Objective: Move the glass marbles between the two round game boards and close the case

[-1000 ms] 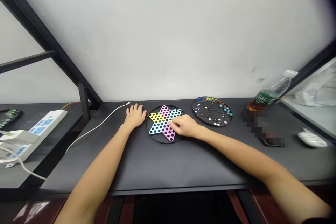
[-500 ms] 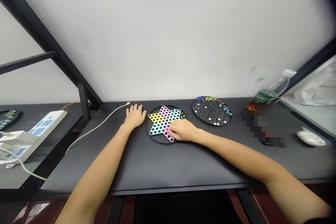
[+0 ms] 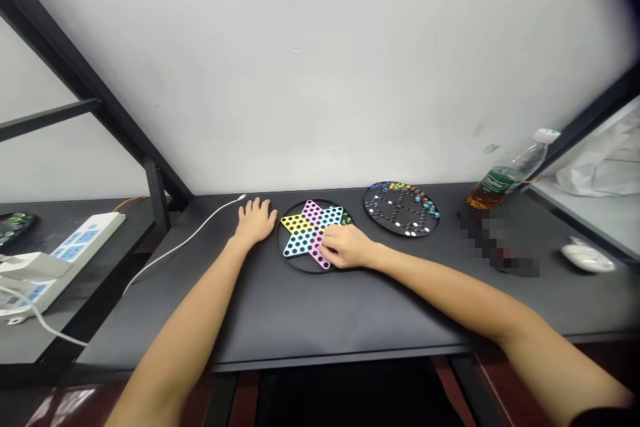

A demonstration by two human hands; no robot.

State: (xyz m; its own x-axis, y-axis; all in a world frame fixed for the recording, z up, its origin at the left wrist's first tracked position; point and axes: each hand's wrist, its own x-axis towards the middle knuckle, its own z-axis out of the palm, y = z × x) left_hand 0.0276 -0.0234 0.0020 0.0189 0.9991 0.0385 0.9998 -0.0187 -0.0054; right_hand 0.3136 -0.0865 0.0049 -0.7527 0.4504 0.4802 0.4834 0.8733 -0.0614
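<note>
A star-shaped board [image 3: 301,241] with pink, yellow and blue points full of holes lies in a round black tray [image 3: 300,268]. Over the right part of the star is my right hand [image 3: 346,246], its fingers curled together; whatever they may hold is hidden. Green marbles [image 3: 346,219] show at the tray's upper right edge, just behind that hand. To the left of the tray, my left hand [image 3: 256,221] rests flat on the dark table, fingers spread and holding nothing.
A second round black board [image 3: 400,209] with colored and white marbles lies at the right. Further right are a tilted bottle [image 3: 503,180] and a white mouse [image 3: 588,257]. A white cable [image 3: 187,240] and a power strip [image 3: 85,240] are at the left.
The whole view has shifted very slightly. Both hands stay in the same places relative to the star board.
</note>
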